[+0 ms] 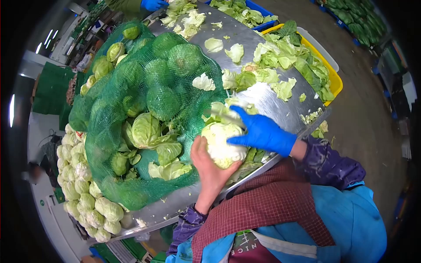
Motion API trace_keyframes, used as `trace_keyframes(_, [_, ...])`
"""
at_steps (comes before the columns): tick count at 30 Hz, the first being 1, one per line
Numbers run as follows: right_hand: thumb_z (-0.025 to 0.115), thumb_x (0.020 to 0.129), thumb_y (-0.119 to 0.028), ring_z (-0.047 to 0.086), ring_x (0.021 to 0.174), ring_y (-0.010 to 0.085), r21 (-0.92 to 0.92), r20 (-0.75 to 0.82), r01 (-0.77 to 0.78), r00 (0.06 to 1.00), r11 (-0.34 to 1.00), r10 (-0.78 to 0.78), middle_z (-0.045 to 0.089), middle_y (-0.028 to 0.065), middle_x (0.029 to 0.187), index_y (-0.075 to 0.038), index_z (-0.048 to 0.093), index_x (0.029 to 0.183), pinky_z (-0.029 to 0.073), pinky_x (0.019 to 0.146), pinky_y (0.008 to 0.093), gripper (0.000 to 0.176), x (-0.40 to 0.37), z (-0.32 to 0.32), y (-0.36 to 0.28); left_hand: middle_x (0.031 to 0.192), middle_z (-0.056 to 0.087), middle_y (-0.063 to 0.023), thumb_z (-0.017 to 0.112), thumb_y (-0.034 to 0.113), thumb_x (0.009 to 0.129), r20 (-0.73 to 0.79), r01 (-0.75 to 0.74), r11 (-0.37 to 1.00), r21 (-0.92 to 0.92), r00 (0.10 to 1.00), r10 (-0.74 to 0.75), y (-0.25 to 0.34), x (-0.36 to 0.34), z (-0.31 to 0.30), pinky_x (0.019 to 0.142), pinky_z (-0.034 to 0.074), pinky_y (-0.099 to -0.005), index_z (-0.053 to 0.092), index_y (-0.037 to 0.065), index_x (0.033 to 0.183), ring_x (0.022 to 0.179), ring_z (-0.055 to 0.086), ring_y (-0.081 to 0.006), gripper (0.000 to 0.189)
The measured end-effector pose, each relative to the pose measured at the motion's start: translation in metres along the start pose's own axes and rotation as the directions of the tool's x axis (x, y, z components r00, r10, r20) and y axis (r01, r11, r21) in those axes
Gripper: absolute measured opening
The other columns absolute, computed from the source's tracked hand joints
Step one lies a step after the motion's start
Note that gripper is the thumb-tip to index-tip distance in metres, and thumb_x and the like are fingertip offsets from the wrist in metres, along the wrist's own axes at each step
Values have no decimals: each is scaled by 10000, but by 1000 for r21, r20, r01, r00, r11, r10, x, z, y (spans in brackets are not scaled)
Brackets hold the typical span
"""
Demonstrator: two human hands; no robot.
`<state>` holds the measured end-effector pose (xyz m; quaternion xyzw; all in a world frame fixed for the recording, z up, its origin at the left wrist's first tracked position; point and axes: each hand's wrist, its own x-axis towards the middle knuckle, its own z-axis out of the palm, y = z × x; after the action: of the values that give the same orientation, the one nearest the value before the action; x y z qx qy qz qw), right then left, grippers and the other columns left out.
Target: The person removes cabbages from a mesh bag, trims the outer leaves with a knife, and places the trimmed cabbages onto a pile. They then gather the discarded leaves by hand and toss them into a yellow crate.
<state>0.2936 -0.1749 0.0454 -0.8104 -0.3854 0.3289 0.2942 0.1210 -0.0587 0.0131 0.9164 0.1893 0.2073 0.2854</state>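
Observation:
A pale, trimmed cabbage (224, 144) sits at the near edge of the metal table. My bare left hand (211, 170) is curved around its near left side, fingers on the left and thumb below. My right hand (263, 133), in a blue glove, is at the cabbage's upper right. A blurred narrow blade (226, 116), which looks like a knife, sticks out between its fingers across the top of the cabbage; the handle is hidden in the glove. Loose outer leaves lie behind and under the cabbage.
A green mesh sack (131, 87) of cabbages covers the table's left. Trimmed cabbages (83, 184) are piled beyond. A yellow crate (335, 81) of leaves and a blue crate (263, 26) stand along the right edge. A co-worker's blue-gloved hand (153, 4) is at the top.

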Motion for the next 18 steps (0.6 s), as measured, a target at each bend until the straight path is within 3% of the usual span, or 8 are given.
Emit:
trace_keyframes(2, [645,768,-524,630,884,309,-105,-154,150,974,983,-165,632,223,968,-59,371,1359,486,769,369,800,-5,24,29,1318,246,-208,831,371,560,16,-30,998,53,999,29,5,2,2,1031,299,-453,250,-33,1315,1253,278,-354,1035])
trace_keyframes(4, [652,812,-362,595,845,166,455,-145,201,978,868,-151,644,136,973,-49,481,1292,481,756,310,598,-1,25,51,1312,253,-207,836,386,550,9,71,997,27,997,-72,5,2,-2,1034,293,-450,260,-30,1309,1244,283,-350,1040])
trace_keyframes(5, [617,832,-214,527,828,87,485,-129,51,992,873,14,635,50,970,-47,539,1244,467,748,265,452,-5,20,56,1304,266,-194,843,408,529,-40,57,998,25,998,-56,2,1,-3,1043,289,-444,249,-29,1321,1247,282,-340,1083])
trace_keyframes(8, [637,802,-168,619,842,161,575,-50,-108,985,811,166,653,47,951,-16,537,1218,493,767,289,454,-3,6,105,1304,266,-190,847,420,510,3,131,988,-79,991,-131,-15,-8,-8,1061,278,-437,224,-37,1336,1258,272,-333,1131])
trace_keyframes(11, [663,804,-198,616,896,205,269,-316,37,947,962,52,627,91,1004,-39,507,1261,482,801,303,508,-2,-7,90,1349,294,-186,867,402,473,200,53,986,-161,980,-20,-35,11,-30,1072,261,-443,293,5,1333,1287,283,-339,1107])
trace_keyframes(13, [668,817,-230,581,966,210,143,-388,453,844,880,-371,575,125,1088,-74,478,1298,457,844,303,541,7,-5,47,1398,345,-144,874,350,450,442,-98,983,-152,883,156,-29,35,-47,1081,246,-456,388,54,1322,1307,301,-330,1041])
trace_keyframes(16, [617,870,-262,540,989,217,422,-157,386,922,821,-353,542,136,1122,-99,459,1323,425,881,304,507,18,24,31,1412,345,-130,858,372,477,381,-201,967,159,916,127,-22,43,-63,1074,250,-468,402,75,1337,1301,313,-337,1018])
trace_keyframes(18, [598,882,-284,544,997,243,487,-208,360,933,796,-294,541,148,1124,-100,453,1327,425,885,320,503,16,34,31,1375,368,-157,802,303,633,127,68,998,16,989,-70,-33,24,-57,1039,298,-472,397,54,1341,1253,374,-335,854])
